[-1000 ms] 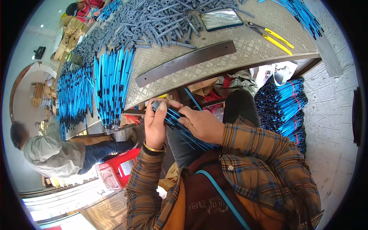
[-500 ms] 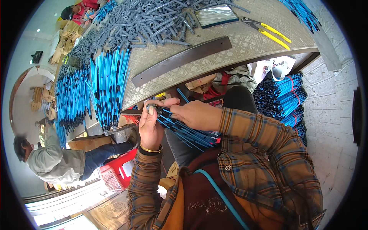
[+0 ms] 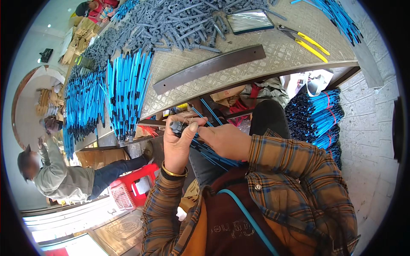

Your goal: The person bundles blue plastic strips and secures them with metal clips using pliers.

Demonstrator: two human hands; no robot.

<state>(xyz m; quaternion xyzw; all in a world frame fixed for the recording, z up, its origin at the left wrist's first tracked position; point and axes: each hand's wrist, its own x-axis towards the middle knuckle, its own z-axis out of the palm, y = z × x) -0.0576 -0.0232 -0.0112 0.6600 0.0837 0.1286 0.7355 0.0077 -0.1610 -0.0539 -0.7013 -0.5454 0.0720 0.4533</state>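
- While I watch from afar, the left hand (image 3: 176, 149) has its fingers (image 3: 187, 135) curled around a grey plastic piece (image 3: 176, 127), in front of the desk (image 3: 282, 55).
- Close beside it, the right hand's (image 3: 230, 141) fingers are bent; I cannot tell what they grip.
- Blue rods (image 3: 209, 154) slant below the right hand.
- On the desk I see yellow-handled pliers (image 3: 305, 44).
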